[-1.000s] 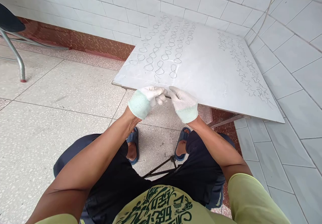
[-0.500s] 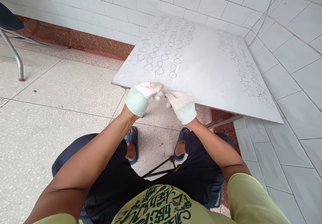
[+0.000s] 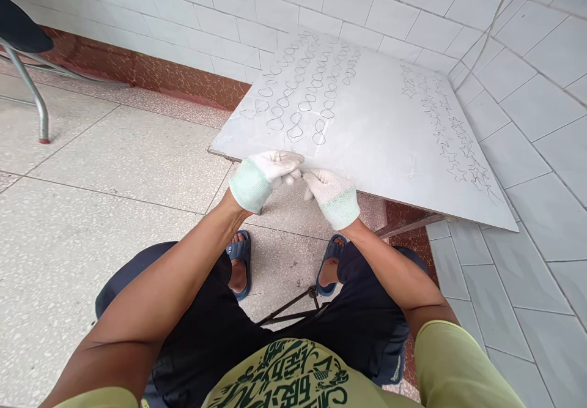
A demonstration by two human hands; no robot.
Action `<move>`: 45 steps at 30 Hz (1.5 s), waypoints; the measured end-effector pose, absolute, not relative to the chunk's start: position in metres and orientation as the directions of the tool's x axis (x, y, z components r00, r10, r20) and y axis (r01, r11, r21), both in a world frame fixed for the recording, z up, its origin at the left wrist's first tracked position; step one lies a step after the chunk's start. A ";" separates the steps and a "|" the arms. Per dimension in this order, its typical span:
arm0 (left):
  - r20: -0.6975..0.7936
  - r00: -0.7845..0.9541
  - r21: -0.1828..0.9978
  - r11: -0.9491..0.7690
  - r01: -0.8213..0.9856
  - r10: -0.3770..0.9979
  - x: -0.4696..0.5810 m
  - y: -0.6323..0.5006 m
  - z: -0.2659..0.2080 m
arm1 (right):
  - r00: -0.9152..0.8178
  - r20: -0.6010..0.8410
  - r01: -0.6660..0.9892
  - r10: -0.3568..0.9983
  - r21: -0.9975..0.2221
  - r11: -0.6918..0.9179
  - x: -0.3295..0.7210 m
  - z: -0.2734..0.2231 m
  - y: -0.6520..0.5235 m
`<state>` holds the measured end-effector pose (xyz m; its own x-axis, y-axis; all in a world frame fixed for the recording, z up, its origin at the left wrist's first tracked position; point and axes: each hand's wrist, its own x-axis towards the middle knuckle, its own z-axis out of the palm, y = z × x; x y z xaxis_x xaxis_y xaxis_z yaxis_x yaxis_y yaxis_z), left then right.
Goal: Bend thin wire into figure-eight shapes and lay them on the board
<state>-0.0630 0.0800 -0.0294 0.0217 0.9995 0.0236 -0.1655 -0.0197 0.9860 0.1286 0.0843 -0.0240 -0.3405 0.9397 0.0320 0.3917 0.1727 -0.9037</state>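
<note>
My left hand (image 3: 276, 168), in a white knit glove with a pale green cuff, is closed in a pinch at the near edge of a white board (image 3: 380, 145). Just to its right, my right hand (image 3: 328, 186), gloved the same way, pinches thumb against forefinger. The fingertips of both hands nearly meet; what they hold is too small to make out. Beyond them on the board lie rows of thin, dark, wire-like figure-eight loops (image 3: 320, 131). Similar thin star shapes (image 3: 456, 172) run in rows along the board's right side.
White wall tiles (image 3: 220, 22) border the board behind and at right, with a pale cable (image 3: 487, 38) in the corner. A chair's metal leg (image 3: 42, 114) stands on the speckled floor (image 3: 114, 157) at left. A thin dark metal frame (image 3: 288, 310) sits between my legs.
The view has shifted slightly, so the board and chair appear a little lower and further right. Both hands keep their pinch at the board's near edge, fingertips almost together.
</note>
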 end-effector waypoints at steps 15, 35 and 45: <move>0.036 -0.135 0.999 -0.040 -0.026 0.990 -0.043 0.058 -0.016 | -0.313 0.046 0.371 0.949 -0.913 0.166 0.129 -0.028 0.082; 0.001 -0.080 0.997 -0.008 -0.081 0.997 -0.047 0.064 -0.027 | -0.394 0.125 0.331 0.911 -0.905 0.267 0.128 -0.042 0.094; 0.003 -0.071 0.976 -0.019 -0.217 0.997 -0.051 0.074 -0.033 | -0.407 0.167 0.367 0.898 -0.870 0.328 0.130 -0.036 0.092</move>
<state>-0.0508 0.0740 -0.0333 -0.0706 0.9975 0.0032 -0.2175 -0.0185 0.9759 0.1296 0.0915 -0.0356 -0.4070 0.8980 0.1669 0.3675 0.3283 -0.8702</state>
